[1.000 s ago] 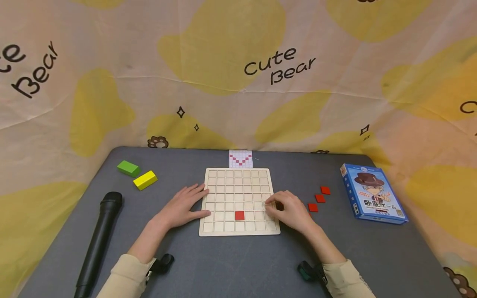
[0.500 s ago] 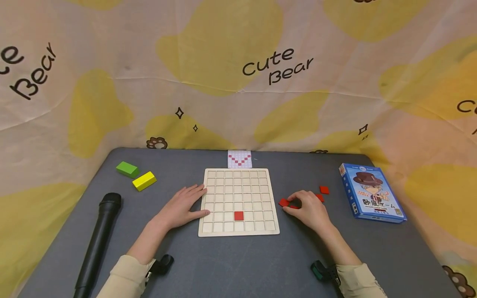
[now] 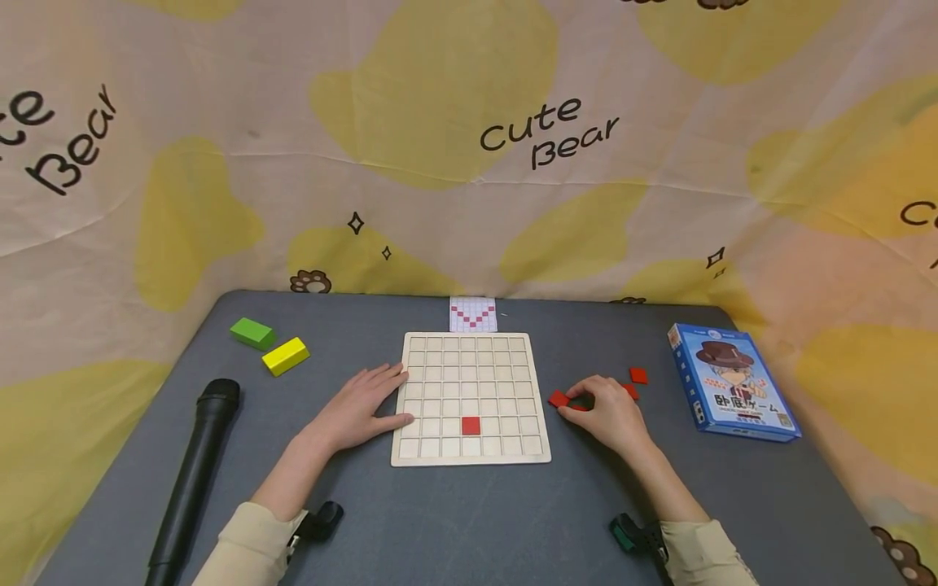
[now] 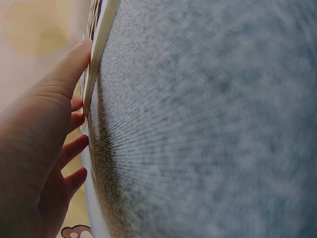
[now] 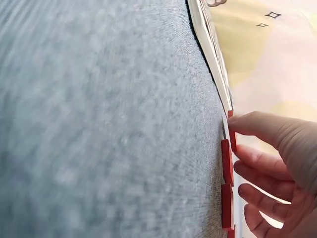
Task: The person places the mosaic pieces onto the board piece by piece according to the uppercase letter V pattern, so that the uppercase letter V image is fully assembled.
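A pale gridded board [image 3: 432,448] lies mid-table, with one red square tile [image 3: 471,426] in a cell of its lower half. My left hand [image 3: 359,407] rests at the board's left edge, fingers spread and fairly straight; thumb and fingertips touch the edge in the left wrist view. To the right of the board, thumb and index finger of my right hand [image 3: 608,411] pinch a red tile [image 5: 233,136]. Two more red tiles stand out below it in the right wrist view, one [image 5: 227,161] above another [image 5: 227,206]. My right hand partly covers the tiles in the head view.
Behind the board lies a small card [image 3: 472,314] with a pink V pattern on a grid. A blue game box [image 3: 736,382] is at the right. On the left are a green block [image 3: 252,334], a yellow block [image 3: 287,356] and a black microphone [image 3: 194,480].
My right hand has moved from the board's right edge out to the red tiles and now pinches one there. My left hand stays at the left edge.
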Motion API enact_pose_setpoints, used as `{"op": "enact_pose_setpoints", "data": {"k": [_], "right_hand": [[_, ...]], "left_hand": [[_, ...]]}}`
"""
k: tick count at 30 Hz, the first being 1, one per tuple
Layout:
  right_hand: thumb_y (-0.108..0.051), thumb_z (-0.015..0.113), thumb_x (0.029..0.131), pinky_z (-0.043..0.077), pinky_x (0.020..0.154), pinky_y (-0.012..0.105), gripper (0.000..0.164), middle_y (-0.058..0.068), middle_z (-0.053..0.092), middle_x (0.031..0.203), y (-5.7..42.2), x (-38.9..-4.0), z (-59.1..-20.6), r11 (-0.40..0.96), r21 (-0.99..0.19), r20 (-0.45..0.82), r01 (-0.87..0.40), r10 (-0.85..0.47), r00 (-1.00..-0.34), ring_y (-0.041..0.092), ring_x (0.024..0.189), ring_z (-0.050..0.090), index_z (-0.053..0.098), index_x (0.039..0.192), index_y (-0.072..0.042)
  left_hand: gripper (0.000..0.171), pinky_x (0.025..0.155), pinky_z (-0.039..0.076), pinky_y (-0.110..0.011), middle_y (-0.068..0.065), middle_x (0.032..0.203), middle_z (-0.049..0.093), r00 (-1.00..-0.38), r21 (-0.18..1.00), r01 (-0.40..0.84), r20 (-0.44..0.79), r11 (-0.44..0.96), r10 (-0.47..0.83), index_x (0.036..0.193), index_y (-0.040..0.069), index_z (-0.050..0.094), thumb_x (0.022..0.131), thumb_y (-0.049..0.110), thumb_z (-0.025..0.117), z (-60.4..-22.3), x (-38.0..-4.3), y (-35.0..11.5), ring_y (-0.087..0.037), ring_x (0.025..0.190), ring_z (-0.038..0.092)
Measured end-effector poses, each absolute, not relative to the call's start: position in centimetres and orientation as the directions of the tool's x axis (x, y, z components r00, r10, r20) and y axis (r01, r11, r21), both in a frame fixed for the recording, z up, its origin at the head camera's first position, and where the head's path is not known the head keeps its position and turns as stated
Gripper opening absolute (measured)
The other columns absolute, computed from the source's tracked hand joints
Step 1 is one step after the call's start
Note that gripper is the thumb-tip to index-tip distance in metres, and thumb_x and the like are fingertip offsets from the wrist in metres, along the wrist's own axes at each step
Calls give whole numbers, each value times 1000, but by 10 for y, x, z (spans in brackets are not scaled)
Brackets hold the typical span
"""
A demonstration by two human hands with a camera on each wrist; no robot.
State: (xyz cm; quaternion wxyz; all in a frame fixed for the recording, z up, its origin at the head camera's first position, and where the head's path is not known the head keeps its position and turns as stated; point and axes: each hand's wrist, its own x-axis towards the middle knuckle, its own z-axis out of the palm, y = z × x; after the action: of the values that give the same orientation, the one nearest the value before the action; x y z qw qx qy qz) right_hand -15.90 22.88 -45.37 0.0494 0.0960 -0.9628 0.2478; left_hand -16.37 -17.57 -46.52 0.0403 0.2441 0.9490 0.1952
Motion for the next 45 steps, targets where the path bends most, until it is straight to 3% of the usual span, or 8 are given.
{"op": "enact_pose_setpoints", "data": {"k": [14,24,35,45], "right_hand": [[-26,84,76,49,87,46,20,3,69,99,188,-163,-453,782,-570,162,-253,-195,-967,24,97,59,75,91,-13],[-27,84,75,48,77,35,17,-8,67,90,149,-164,-454,727,-627,145,-280,-244,-959,14,87,55,75,88,-18],[-24,80,77,48,84,35,12,-11,66,91,116,-165,-458,692,-618,155,-372,-357,-921,12,91,56,75,87,-20],[-25,81,79,49,83,33,19,-6,68,94,95,-168,-457,689,-580,164,-434,-423,-891,14,93,57,75,94,-16]], "left_hand": [[78,115,21,-56,-14,153,38,-876,388,448,11,805,482,147,5,43,90,53,64,-464,-162,-175,-36,141,31],[77,115,21,-55,-14,153,37,-878,391,444,8,806,479,147,5,43,90,52,64,-463,-162,-175,-36,141,30],[78,114,22,-56,-13,154,37,-883,406,428,-2,808,469,148,7,43,89,55,63,-464,-161,-175,-35,142,30],[79,114,21,-56,-13,153,37,-894,410,396,-32,822,446,148,7,43,88,54,64,-462,-161,-174,-35,142,30]]}}
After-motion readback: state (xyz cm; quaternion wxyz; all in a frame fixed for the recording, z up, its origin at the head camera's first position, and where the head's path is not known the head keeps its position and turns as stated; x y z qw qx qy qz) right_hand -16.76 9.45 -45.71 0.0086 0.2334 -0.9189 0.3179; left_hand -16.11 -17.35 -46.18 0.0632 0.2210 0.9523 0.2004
